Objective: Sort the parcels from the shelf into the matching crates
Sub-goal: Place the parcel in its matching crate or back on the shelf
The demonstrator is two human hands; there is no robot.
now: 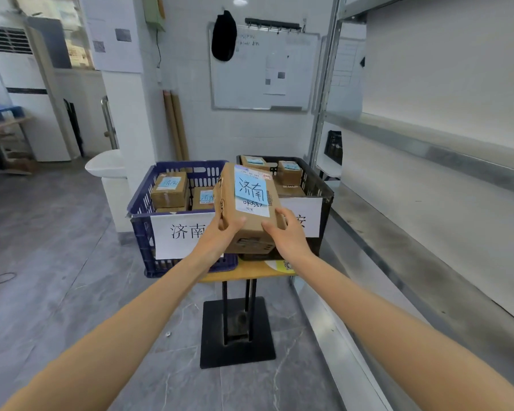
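I hold a brown cardboard parcel (250,215) with a blue note reading 济南 in front of the two crates. My left hand (220,235) grips its lower left side and my right hand (285,235) grips its lower right corner. Behind it on the left stands a blue crate (143,209) with a white sign 济南, holding several parcels with blue notes. A black crate (318,185) on the right carries a white sign partly hidden by the parcel and my right hand, and also holds parcels. Both crates rest on a small wooden table (244,272).
A metal shelf unit (428,149) runs along the right, its visible boards bare. The table stands on a black pedestal base (238,330). A white basin (106,163) juts from the pillar at left. A whiteboard (261,69) hangs on the back wall. Grey tiled floor lies to the left.
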